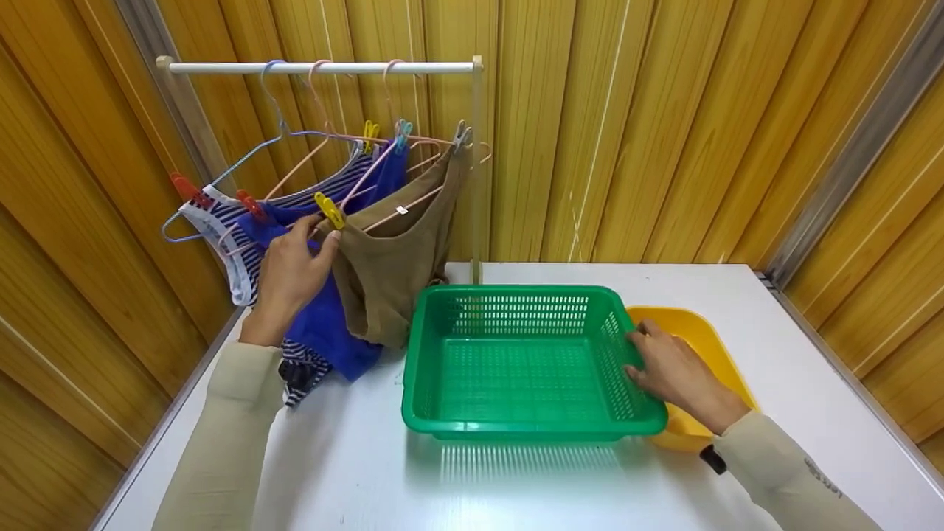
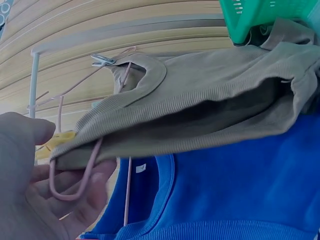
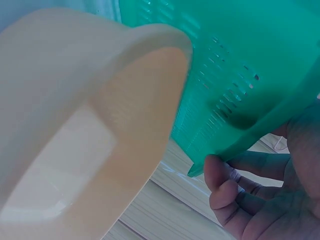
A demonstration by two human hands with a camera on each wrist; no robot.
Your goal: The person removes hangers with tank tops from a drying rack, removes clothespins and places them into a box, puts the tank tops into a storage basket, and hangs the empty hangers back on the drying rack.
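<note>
My left hand (image 1: pixel 295 265) holds the near end of a pink hanger (image 2: pixel 70 197), fingers behind the wire, thumb by a yellow clothespin (image 1: pixel 330 211). On that hanger hangs a brown sleeveless top (image 1: pixel 391 262), its far shoulder clipped by a grey clothespin (image 1: pixel 462 136). Behind it hang a blue garment (image 1: pixel 324 310) and a striped one with white trim (image 1: pixel 234 251). My right hand (image 1: pixel 675 369) grips the right rim of a green plastic basket (image 1: pixel 535 426). In the right wrist view, fingers curl at the rim's outer side; the thumb is partly hidden.
A white rail (image 1: pixel 221 68) on a stand carries the hangers at the back left. Partly under the basket's right side, a yellow basin (image 1: pixel 708 346) rests on the white table (image 1: pixel 811 413). Wood-patterned panels (image 1: pixel 664 147) enclose the back and sides.
</note>
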